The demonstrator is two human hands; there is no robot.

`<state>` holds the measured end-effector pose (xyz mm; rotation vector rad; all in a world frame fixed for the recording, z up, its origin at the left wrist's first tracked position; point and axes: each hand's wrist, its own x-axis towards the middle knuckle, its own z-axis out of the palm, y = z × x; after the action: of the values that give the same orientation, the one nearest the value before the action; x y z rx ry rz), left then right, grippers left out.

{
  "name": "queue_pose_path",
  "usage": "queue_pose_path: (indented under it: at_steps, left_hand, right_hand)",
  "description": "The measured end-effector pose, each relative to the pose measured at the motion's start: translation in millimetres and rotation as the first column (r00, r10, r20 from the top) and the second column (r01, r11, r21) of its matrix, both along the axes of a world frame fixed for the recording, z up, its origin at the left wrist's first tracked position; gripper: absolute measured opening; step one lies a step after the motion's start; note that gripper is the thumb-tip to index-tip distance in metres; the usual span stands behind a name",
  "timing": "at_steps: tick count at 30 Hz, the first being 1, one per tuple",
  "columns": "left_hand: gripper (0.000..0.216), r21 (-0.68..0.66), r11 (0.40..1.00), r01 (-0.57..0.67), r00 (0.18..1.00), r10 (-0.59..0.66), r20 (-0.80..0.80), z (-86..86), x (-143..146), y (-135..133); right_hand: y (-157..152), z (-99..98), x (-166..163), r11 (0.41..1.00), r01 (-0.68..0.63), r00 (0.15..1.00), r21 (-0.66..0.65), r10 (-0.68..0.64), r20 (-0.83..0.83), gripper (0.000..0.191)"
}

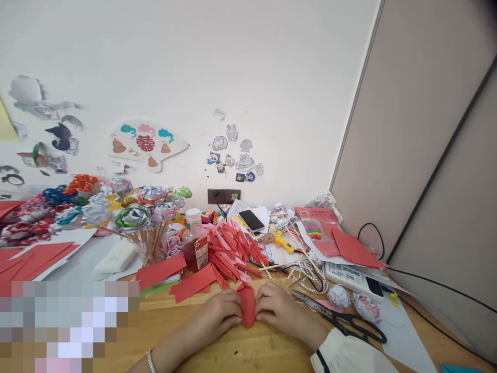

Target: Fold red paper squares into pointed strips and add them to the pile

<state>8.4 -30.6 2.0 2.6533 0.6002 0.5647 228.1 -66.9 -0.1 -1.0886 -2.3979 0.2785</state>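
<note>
A folded piece of red paper stands between my hands at the near middle of the wooden table. My left hand grips its left edge, fingers curled in. On the opposite edge, my right hand pinches the paper with thumb and fingers. Just beyond lies a heap of red and pink paper strips. Flat red paper pieces rest to the left of it. Black-handled scissors lie beside my right hand, blades pointing toward the paper.
Paper flowers on sticks stand in a holder at left, near a bottle of dark red liquid. A phone, a yellow glue gun, a pearl string and crumpled paper balls clutter the right. Cables cross there.
</note>
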Motion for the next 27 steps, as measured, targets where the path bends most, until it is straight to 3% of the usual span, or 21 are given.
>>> queue_pose_path:
  at_steps: [4,10,16,27]
  left_hand:
    - [0.013,-0.046,0.996,-0.079,0.995,0.082,0.059,-7.1,7,1]
    - [0.013,-0.143,0.963,-0.229,0.965,0.244,0.095,-14.1,13,3]
    - [0.015,-0.134,0.953,-0.273,0.951,0.289,0.111,-12.6,17,1]
    - [0.016,-0.126,0.947,-0.295,0.939,0.312,0.146,-13.7,23,-1]
  right_hand:
    - [3,-2.8,-3,0.998,0.012,0.994,-0.064,-0.018,-0.107,0.002]
    - [15,-14.1,-9,0.975,0.129,0.958,-0.180,-0.170,-0.230,0.009]
    - [23,-21.2,-16,0.960,0.204,0.947,-0.192,-0.243,-0.208,0.011]
    - [17,-14.3,-25,0.932,0.315,0.938,-0.180,-0.335,-0.093,0.008]
